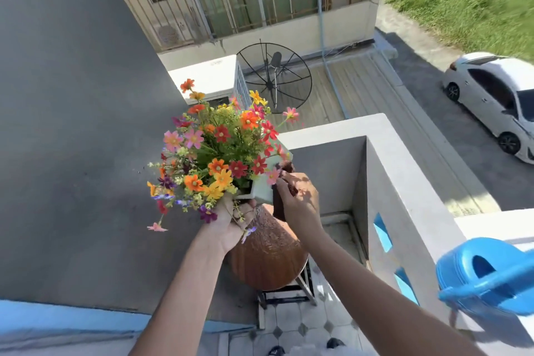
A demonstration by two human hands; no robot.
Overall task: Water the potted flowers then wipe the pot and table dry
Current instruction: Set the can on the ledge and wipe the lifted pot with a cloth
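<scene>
A pale square pot (pixel 261 191) full of orange, red, pink and yellow flowers (pixel 219 150) is lifted above a round brown table (pixel 268 257). My left hand (pixel 228 225) grips the pot from below at its near corner. My right hand (pixel 300 196) presses a dark brown cloth (pixel 278 205) against the pot's right side. The flowers hide most of the pot and its far edge.
A blue watering can (pixel 485 274) stands on the white balcony wall (pixel 404 159) at the right. A grey wall fills the left. The table rests on a metal stand (pixel 289 295) over tiled floor. Beyond the wall are a satellite dish, a roof and a white car.
</scene>
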